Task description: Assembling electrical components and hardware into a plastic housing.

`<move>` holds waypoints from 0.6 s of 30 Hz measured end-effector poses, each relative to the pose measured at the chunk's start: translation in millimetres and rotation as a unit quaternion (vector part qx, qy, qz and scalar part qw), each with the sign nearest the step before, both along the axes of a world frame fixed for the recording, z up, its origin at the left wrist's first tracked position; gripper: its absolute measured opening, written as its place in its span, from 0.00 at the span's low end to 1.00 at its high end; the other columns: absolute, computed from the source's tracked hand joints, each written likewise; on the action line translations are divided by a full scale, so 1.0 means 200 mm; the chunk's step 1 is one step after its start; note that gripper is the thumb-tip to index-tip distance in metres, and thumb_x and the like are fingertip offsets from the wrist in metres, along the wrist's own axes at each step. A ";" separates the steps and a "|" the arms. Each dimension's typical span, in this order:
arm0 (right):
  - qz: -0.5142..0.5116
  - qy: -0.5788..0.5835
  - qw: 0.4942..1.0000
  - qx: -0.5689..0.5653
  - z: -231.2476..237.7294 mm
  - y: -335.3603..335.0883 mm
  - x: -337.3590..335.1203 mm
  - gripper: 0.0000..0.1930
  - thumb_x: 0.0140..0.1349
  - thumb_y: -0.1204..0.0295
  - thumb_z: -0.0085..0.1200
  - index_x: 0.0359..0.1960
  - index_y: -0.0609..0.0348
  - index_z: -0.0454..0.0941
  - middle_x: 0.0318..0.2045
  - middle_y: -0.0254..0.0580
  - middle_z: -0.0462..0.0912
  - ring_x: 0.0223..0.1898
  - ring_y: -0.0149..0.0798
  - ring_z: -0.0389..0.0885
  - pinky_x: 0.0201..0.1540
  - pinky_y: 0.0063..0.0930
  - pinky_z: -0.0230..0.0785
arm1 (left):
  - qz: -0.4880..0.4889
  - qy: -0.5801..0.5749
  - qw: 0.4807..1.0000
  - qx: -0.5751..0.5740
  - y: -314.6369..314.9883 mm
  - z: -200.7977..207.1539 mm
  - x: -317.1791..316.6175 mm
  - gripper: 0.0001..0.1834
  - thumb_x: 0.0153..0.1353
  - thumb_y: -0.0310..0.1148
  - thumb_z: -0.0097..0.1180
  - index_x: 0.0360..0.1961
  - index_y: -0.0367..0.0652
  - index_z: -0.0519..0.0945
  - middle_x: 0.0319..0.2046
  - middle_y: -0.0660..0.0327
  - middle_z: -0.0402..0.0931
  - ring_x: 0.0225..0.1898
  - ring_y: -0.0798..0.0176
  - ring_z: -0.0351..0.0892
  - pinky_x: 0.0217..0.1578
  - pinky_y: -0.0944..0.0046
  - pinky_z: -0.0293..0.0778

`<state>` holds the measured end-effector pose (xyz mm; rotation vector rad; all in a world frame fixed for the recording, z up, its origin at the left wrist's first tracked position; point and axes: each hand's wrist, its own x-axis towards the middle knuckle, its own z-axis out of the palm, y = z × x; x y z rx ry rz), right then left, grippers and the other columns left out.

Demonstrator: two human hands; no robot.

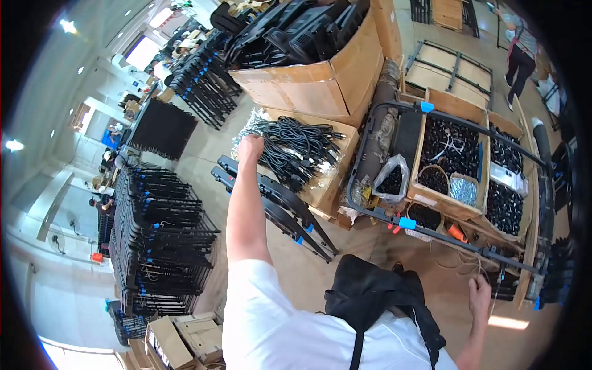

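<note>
My left hand (251, 148) reaches forward with its fingers closed, at the near left edge of a heap of black power cables (299, 145). Whatever those fingers hold is hidden. White and clear tie-like bits (251, 121) lie around that hand, and the heap rests on a cardboard box (336, 188). On the right, my right hand (480, 297) hangs low with curled fingers, and a thin pale cord (464, 266) runs to it. Just ahead of that hand is a black tubular frame (376, 213) with blue tape patches, lying across wooden parts boxes.
Wooden boxes (453, 206) hold black parts and silver screws. A large carton (296, 92) of black plastic parts stands ahead. Curved black frame pieces (280, 200) lean under my left arm. Stacked black frames (154, 234) line the left. A person (521, 52) walks at far right.
</note>
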<state>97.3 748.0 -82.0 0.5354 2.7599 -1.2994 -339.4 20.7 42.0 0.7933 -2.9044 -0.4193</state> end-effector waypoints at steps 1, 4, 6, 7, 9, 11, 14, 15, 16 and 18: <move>0.010 0.017 1.000 0.021 -0.02 0.03 0.02 0.10 0.72 0.71 0.56 0.46 0.67 0.82 0.26 0.43 0.80 0.27 0.32 0.76 0.33 0.31 0.70 | 0.046 -0.045 0.997 -0.033 -0.04 -0.02 -0.07 0.17 0.61 0.39 0.56 0.42 0.41 0.91 0.44 0.44 0.88 0.50 0.43 0.88 0.53 0.48 0.81; -0.003 -0.078 0.997 -0.023 0.01 -0.02 0.06 0.11 0.72 0.71 0.55 0.46 0.67 0.82 0.25 0.42 0.80 0.28 0.31 0.77 0.34 0.30 0.71 | 0.073 -0.148 0.984 -0.066 -0.46 0.06 -0.07 0.18 0.63 0.40 0.59 0.27 0.36 0.86 0.25 0.52 0.86 0.25 0.55 0.88 0.30 0.54 0.83; -0.056 -0.102 0.993 0.013 0.04 0.00 0.18 0.11 0.72 0.71 0.54 0.46 0.67 0.82 0.26 0.43 0.81 0.28 0.32 0.78 0.34 0.31 0.71 | 0.060 -0.178 0.982 0.014 -0.12 -0.18 -0.18 0.18 0.63 0.41 0.60 0.27 0.36 0.86 0.24 0.54 0.86 0.25 0.56 0.88 0.29 0.55 0.83; -0.087 -0.118 0.989 0.028 0.06 -0.01 0.22 0.11 0.72 0.71 0.53 0.45 0.68 0.82 0.26 0.43 0.81 0.29 0.32 0.78 0.34 0.31 0.71 | 0.070 -0.200 0.974 0.075 0.03 -0.26 -0.19 0.18 0.63 0.42 0.62 0.27 0.36 0.86 0.23 0.55 0.85 0.25 0.58 0.87 0.27 0.56 0.82; -0.096 -0.129 0.987 0.028 0.03 -0.07 0.23 0.11 0.72 0.71 0.53 0.45 0.68 0.83 0.27 0.43 0.83 0.29 0.32 0.79 0.35 0.30 0.72 | 0.027 -0.184 0.981 0.050 0.00 -0.31 -0.15 0.18 0.63 0.44 0.63 0.28 0.37 0.86 0.23 0.56 0.85 0.25 0.58 0.87 0.28 0.57 0.81; -0.041 -0.113 0.993 0.014 -0.05 -0.15 0.22 0.11 0.72 0.71 0.53 0.45 0.69 0.83 0.29 0.43 0.85 0.30 0.31 0.80 0.35 0.30 0.73 | 0.029 -0.167 0.985 0.038 -0.11 -0.32 -0.13 0.20 0.61 0.47 0.65 0.31 0.37 0.88 0.28 0.54 0.87 0.28 0.57 0.88 0.32 0.57 0.82; -0.044 -0.125 0.990 -0.038 0.02 -0.30 0.11 0.12 0.69 0.71 0.56 0.46 0.69 0.84 0.26 0.42 0.85 0.30 0.32 0.82 0.36 0.30 0.74 | 0.092 -0.103 0.989 0.056 -0.16 -0.27 -0.15 0.28 0.56 0.48 0.63 0.48 0.34 0.88 0.51 0.45 0.87 0.53 0.49 0.88 0.54 0.53 0.81; -0.045 -0.131 0.990 -0.038 0.05 -0.32 0.08 0.12 0.69 0.72 0.56 0.46 0.69 0.84 0.26 0.41 0.84 0.29 0.31 0.81 0.35 0.29 0.74 | 0.080 -0.103 0.989 0.070 -0.05 -0.25 -0.17 0.28 0.56 0.48 0.63 0.48 0.34 0.88 0.51 0.45 0.87 0.53 0.49 0.88 0.54 0.53 0.81; -0.042 -0.116 0.992 -0.022 0.04 -0.31 0.08 0.12 0.68 0.72 0.56 0.46 0.69 0.85 0.26 0.41 0.84 0.29 0.30 0.80 0.35 0.29 0.74 | 0.120 -0.004 0.984 0.130 0.05 -0.18 -0.16 0.28 0.55 0.48 0.63 0.45 0.31 0.88 0.49 0.42 0.87 0.49 0.48 0.89 0.53 0.53 0.82; -0.014 -0.089 0.996 -0.016 -0.01 -0.32 0.01 0.12 0.68 0.72 0.57 0.46 0.69 0.85 0.26 0.41 0.84 0.29 0.29 0.81 0.35 0.28 0.74 | 0.105 0.115 0.949 0.274 -0.02 0.02 -0.10 0.27 0.57 0.43 0.62 0.47 0.26 0.82 0.38 0.42 0.86 0.35 0.53 0.88 0.39 0.56 0.83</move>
